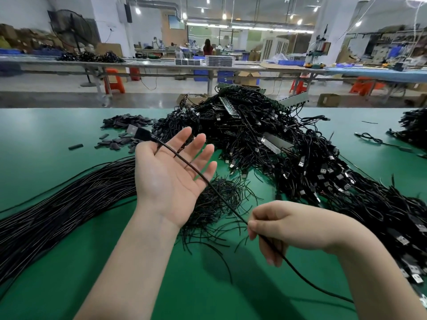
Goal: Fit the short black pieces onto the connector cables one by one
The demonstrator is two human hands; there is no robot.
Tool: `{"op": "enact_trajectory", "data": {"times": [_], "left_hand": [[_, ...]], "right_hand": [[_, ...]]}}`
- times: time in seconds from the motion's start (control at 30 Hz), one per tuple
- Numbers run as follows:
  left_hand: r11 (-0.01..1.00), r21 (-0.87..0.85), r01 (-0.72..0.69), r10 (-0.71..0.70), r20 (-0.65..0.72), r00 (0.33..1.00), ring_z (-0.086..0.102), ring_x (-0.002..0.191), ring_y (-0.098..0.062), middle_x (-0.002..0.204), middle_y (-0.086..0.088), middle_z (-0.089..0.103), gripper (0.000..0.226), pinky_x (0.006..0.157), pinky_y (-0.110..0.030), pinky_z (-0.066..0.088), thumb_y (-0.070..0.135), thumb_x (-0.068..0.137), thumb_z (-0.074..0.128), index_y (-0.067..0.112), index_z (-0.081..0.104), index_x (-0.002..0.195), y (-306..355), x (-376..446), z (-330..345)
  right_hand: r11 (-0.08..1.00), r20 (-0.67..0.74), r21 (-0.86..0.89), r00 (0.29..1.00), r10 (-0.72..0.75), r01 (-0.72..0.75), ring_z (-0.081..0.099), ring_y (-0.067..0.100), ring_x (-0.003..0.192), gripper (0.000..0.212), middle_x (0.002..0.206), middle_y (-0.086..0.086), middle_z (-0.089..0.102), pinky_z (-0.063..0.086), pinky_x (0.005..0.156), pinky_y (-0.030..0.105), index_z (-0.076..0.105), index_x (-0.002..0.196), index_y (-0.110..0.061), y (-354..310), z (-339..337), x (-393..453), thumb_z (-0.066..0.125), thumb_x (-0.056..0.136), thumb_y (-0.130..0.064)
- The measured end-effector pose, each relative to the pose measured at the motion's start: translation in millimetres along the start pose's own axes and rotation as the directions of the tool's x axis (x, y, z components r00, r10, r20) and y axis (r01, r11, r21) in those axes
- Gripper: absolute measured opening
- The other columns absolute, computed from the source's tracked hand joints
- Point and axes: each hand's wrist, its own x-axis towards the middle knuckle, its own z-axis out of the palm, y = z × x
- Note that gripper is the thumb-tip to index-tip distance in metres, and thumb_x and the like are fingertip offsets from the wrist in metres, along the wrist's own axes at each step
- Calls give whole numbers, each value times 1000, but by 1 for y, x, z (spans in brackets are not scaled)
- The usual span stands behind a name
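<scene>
A big tangled heap of connector cables (265, 144) fills the green desk (57, 135) ahead, a straight bundle of black wires (69, 199) lies to the left, and loose short black pieces (122, 132) sit behind the left hand (171, 179). That hand is raised palm up, fingers released and spread, one cable (196, 172) lying across it. The right hand (284, 225) pinches this cable lower down, fingers curled

Cable (198, 174) across hands (left (171, 172) flat)
</scene>
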Motion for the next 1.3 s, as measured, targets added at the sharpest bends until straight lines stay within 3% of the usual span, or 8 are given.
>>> {"op": "enact_trajectory", "data": {"times": [0.23, 0.43, 0.77, 1.0, 1.07, 1.17, 1.23, 1.3], "left_hand": [[998, 20, 52, -52, 4, 999, 28, 45, -8, 60, 8, 32, 40, 50, -22, 36, 37, 101, 25, 20, 45, 72, -10, 1, 9], [988, 145, -56, 56, 2, 998, 49, 50, -11, 64, 3, 51, 37, 52, -25, 49, 38, 101, 35, 14, 58, 85, -8, 3, 6], [953, 280, 117, -144, 80, 986, 53, 48, -7, 60, 7, 53, 31, 50, -22, 52, 36, 100, 46, 20, 58, 77, 1, -6, 7], [925, 352, 142, -287, 405, 868, 54, 44, -10, 53, 9, 54, 33, 52, -23, 51, 40, 85, 50, 24, 61, 57, 14, -19, 10], [865, 493, 95, -364, 484, 796, 61, 47, -17, 54, 1, 63, 37, 54, -25, 52, 41, 85, 49, 21, 66, 59, 15, -19, 5], [557, 831, 12, -576, 376, 726, 72, 67, -25, 72, -11, 74, 47, 65, -27, 56, 45, 90, 40, 20, 77, 73, 7, -14, -3], [402, 916, 7, -585, 250, 771, 74, 88, -22, 92, -9, 77, 49, 84, -29, 56, 48, 97, 38, 22, 78, 90, -4, -8, -7], [392, 919, -37, -455, 228, 861, 70, 104, -17, 110, -6, 74, 41, 99, -34, 50, 46, 101, 41, 23, 74, 105, -12, -3, -9]], "right_hand": [[959, -256, 95, 937, -236, 268, 72, 16, 74, 27, 82, -3, 75, 59, 79, 37, 64, 93, -15, -33, 23, 20, 51, 97, -39], [915, -416, 179, 870, -264, 363, 60, 15, 50, 35, 55, -1, 60, 53, 58, 30, 62, 79, -13, -33, 35, 32, 43, 102, -32], [890, -97, 234, 920, -379, 391, 52, 16, 58, 28, 61, -2, 54, 47, 59, 21, 68, 89, -22, -26, 35, 28, 45, 103, -27], [949, -40, 154, 962, -272, 274, 41, 16, 57, 40, 60, 2, 43, 40, 54, 27, 71, 74, -24, -10, 23, 29, 56, 88, -58], [977, -221, 89, 960, -171, 194, 34, 21, 60, 54, 64, 8, 39, 32, 58, 33, 57, 65, -14, -3, 14, 28, 64, 69, -68], [957, -406, 189, 905, -128, 220, 33, 19, 58, 52, 58, 0, 38, 29, 56, 30, 51, 64, -14, 3, -1, 19, 63, 67, -65], [913, -433, 281, 888, -153, 294, 33, 13, 51, 40, 53, -9, 38, 29, 51, 24, 61, 62, -19, 0, -6, 13, 56, 87, -50], [867, -474, 313, 855, -211, 388, 32, 9, 51, 35, 54, -10, 39, 28, 49, 20, 71, 75, -20, -8, -6, 7, 49, 99, -33]]}}
